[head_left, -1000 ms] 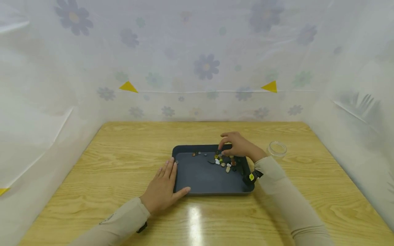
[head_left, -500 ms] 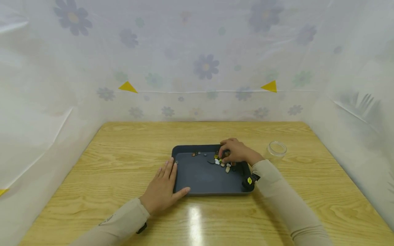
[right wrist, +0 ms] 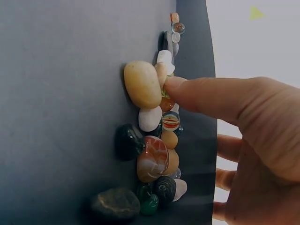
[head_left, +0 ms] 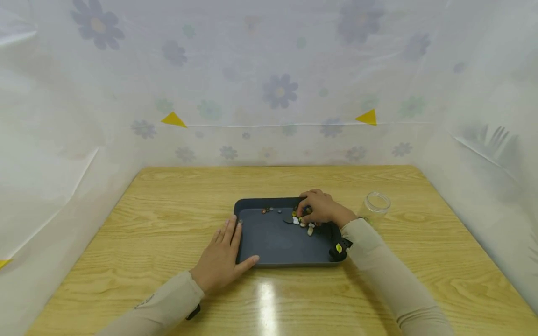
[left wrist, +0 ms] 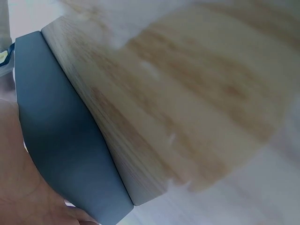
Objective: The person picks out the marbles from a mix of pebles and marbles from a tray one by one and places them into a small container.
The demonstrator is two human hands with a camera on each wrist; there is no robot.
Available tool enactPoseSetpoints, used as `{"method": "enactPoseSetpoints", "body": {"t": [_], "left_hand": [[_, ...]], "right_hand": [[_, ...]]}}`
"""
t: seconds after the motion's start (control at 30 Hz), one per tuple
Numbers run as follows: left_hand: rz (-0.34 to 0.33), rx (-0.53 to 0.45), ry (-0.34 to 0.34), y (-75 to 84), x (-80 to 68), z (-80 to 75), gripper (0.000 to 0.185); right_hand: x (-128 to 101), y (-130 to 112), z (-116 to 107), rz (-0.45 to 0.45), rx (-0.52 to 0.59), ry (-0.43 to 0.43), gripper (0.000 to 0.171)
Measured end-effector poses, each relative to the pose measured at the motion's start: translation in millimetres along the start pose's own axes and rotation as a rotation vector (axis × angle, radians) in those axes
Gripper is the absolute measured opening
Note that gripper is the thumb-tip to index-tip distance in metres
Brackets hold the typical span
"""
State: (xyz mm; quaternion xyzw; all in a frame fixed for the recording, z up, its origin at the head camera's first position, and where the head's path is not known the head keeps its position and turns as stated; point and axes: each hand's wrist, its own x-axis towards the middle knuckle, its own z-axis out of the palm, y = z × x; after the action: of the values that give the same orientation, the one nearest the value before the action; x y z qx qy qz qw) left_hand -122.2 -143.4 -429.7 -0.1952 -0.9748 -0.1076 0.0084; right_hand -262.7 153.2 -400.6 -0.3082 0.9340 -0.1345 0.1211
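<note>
My left hand [head_left: 220, 256] lies along the left side of the dark grey tray [head_left: 273, 247], fingers straight, thumb over the near rim. In the left wrist view part of that hand [left wrist: 23, 183] touches the tray's outer wall [left wrist: 65, 126]. My right hand [head_left: 321, 208] reaches into the tray's far right, thumb and index finger around a small green-and-yellow marble [right wrist: 165, 93], mostly covered by the thumb. Around it lie a cream stone [right wrist: 142, 84], a red-brown stone [right wrist: 152, 159], a striped glass marble [right wrist: 170, 121] and several other pebbles.
A clear jar [head_left: 377, 205] stands right of the tray, close to my right wrist, with something greenish low inside. A few small stones [head_left: 267, 210] lie along the tray's far wall. White flowered sheeting [head_left: 280, 91] encloses the wooden table [head_left: 180, 196].
My right hand has come down and nearer into the stone pile, its fingertips closing in on the green-and-yellow marble. The left hand stays in place on the tray.
</note>
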Motion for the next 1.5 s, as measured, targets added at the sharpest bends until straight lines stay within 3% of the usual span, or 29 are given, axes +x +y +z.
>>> {"method": "enactPoseSetpoints", "body": {"t": [0.33,0.67,1.07,1.3,1.5], "left_hand": [[0.005,0.0,0.014,-0.8,-0.9,1.1,0.095],[0.003,0.001,0.02,-0.8,-2.0,0.7,0.096],[0.002,0.002,0.009,1.1,-1.7,-2.6,0.097],[0.004,-0.001,0.006,2.0,-1.2,-2.9,0.096],[0.003,0.003,0.013,0.3,-0.4,-0.4,0.097]], "right_hand": [[-0.7,0.9,-1.5,-0.019,0.012,-0.018,0.003],[0.0,5.0,-3.9,-0.055,0.038,0.029,0.007],[-5.2,2.9,-30.5,-0.124,0.096,0.209,0.006],[-26.9,-2.8,-56.3,-0.123,0.13,0.325,0.011],[-53.3,-6.4,-76.3,-0.069,0.146,0.446,0.011]]}}
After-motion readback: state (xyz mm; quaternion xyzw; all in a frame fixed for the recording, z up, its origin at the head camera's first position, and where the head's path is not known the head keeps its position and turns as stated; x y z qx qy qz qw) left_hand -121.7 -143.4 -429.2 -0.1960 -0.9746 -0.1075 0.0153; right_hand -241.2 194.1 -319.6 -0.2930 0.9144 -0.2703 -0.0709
